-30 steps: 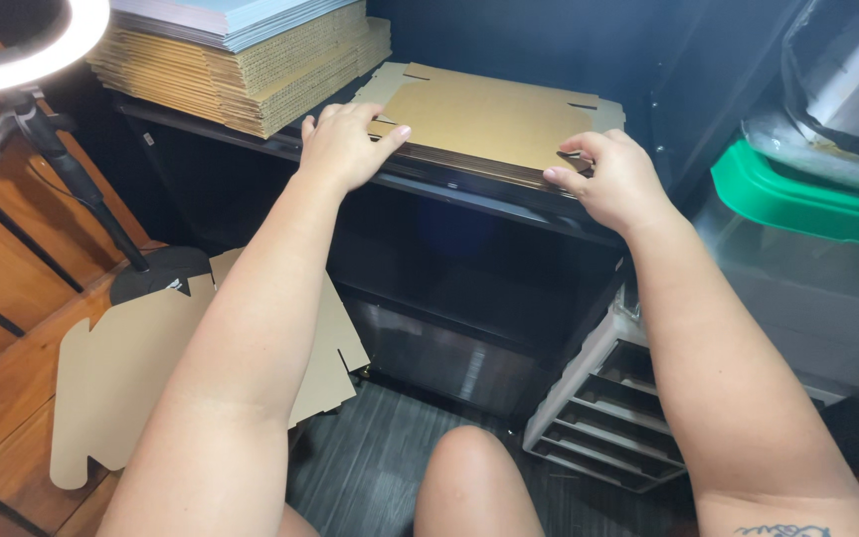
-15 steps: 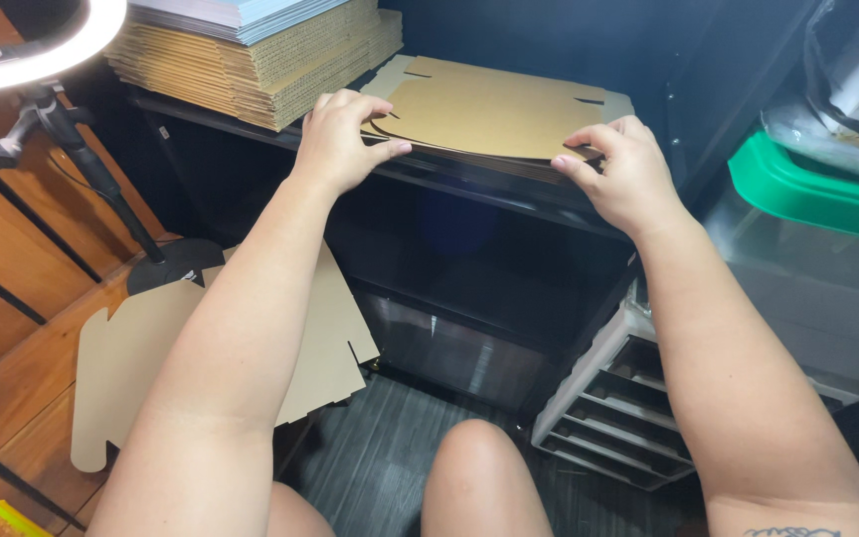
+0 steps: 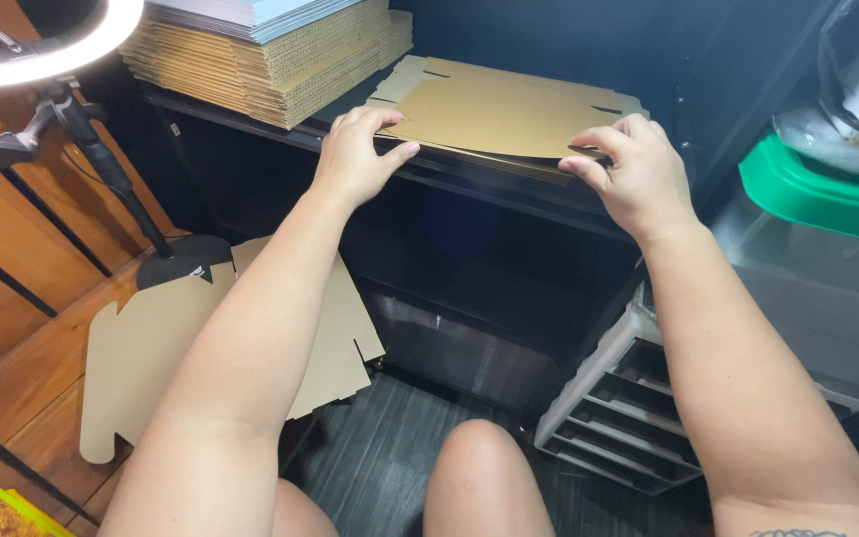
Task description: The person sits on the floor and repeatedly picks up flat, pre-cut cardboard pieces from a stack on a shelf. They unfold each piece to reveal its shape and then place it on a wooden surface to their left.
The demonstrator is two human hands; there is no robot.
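A flat brown cardboard box blank (image 3: 494,111) lies on top of a dark shelf unit (image 3: 489,199) in front of me. My left hand (image 3: 355,154) grips its near left edge, thumb under and fingers on top. My right hand (image 3: 630,174) pinches its near right edge, which is lifted a little off the sheets beneath. More flat blanks lie under it in a thin pile.
A tall stack of flat cardboard sheets (image 3: 270,60) sits at the back left. A ring light on a stand (image 3: 72,60) rises at left, its base by a loose cardboard blank (image 3: 181,348) on the floor. Right: a green-lidded bin (image 3: 817,189) and a small drawer unit (image 3: 628,408).
Both hands have drawn the top blank's near edge up and toward me. The view has dropped slightly, so the shelf sits higher in frame.
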